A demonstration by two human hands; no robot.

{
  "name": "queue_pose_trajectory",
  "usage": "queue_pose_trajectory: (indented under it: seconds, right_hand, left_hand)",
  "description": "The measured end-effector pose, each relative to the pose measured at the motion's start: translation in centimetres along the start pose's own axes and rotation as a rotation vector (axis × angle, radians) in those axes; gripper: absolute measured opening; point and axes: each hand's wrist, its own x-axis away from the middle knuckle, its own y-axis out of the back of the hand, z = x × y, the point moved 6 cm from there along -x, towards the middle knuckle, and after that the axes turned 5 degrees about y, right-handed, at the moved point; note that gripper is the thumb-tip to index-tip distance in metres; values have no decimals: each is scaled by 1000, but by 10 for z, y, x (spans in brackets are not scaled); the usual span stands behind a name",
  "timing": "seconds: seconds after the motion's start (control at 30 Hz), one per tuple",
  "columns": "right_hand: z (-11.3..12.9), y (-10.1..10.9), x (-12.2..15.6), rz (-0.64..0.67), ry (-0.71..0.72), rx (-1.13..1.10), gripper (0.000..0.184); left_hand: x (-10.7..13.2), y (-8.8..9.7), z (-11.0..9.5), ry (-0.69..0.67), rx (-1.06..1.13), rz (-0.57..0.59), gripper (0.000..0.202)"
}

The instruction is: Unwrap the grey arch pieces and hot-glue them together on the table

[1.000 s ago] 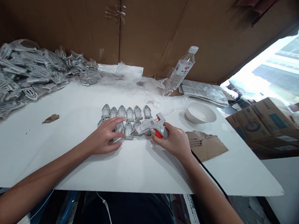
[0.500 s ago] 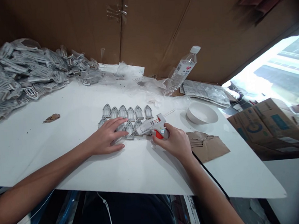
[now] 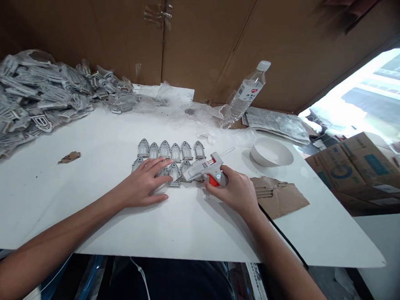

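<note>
My right hand (image 3: pixel 235 188) is wrapped round the grip of a grey hot glue gun (image 3: pixel 204 168) with a red trigger and a glue stick out of its back. Its nozzle points left, low over the front row of small arched silver-grey pieces (image 3: pixel 173 172). Several more such pieces (image 3: pixel 165 149) stand in a row behind. My left hand (image 3: pixel 145 183) lies with fingers spread over the left end of the front row, covering part of it. Whether its fingertips press on a piece is hard to make out.
A heap of bagged grey pieces (image 3: pixel 39 97) fills the back left. A plastic bottle (image 3: pixel 247 94) leans at the back, near a white bowl (image 3: pixel 271 152). Torn cardboard (image 3: pixel 280 197) lies right of my right hand, by a black cord (image 3: pixel 283 235). Cardboard boxes (image 3: pixel 362 170) stand at the right.
Both hands and the glue gun hold nearly the same place over the pieces. The whole view has shifted very slightly.
</note>
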Motion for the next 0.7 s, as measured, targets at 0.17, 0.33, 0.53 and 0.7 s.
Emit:
queue_pose_trajectory:
  seconds: [0.17,0.33,0.53,0.7]
  right_hand:
    - [-1,-2,0,6,7,3,37]
    - [-1,-2,0,12,0,2,38]
    - [-1,-2,0,20,-13,2,37]
    - [-1,-2,0,16,-7,7,36]
  left_hand:
    - [0,0,0,-5,12,-4,38]
    - [0,1,0,-9,28,-15,38]
    - [0,0,0,-7,-3,2,39]
    - [0,1,-1,-9,20,-4,38]
